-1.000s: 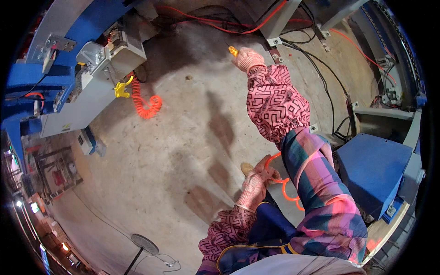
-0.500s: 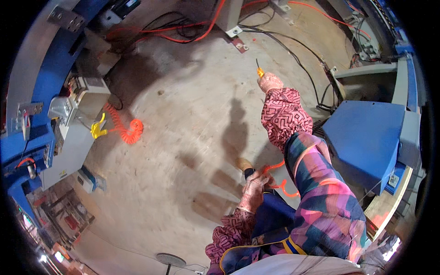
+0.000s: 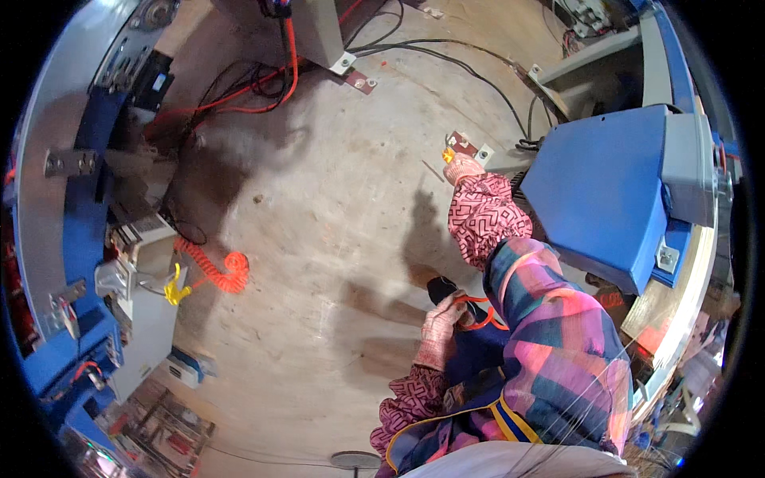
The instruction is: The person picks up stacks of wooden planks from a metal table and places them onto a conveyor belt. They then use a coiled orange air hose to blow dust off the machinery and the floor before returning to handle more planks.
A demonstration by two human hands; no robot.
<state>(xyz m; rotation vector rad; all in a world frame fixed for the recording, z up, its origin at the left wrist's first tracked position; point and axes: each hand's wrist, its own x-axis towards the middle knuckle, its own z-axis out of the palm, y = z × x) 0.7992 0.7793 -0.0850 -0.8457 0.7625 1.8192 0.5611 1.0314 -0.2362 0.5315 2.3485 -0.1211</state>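
Note:
My right hand (image 3: 462, 169), in a pale knitted glove, is stretched forward and closed around a yellow air blow gun (image 3: 449, 154). Only the yellow top of the gun shows above the fingers; the rest is hidden in the glove. Nearer my body, my gloved left hand (image 3: 440, 320) is closed on an orange air hose (image 3: 480, 320). Loops of that hose pass over my dark trouser leg and go out of sight beneath my right sleeve. Just beyond the right hand lies a floor bracket (image 3: 484, 155) of a machine frame.
A blue machine housing (image 3: 598, 191) stands close to my right arm. At left, another yellow blow gun (image 3: 175, 287) hangs from a grey cabinet (image 3: 151, 338), near a coiled orange hose (image 3: 227, 275). Black cables (image 3: 470, 70) and a grey post (image 3: 315, 36) lie ahead.
The surroundings have shifted in view. My right hand with the blow gun has come nearer to the floor bracket beside the blue housing. My left hand still grips the hose.

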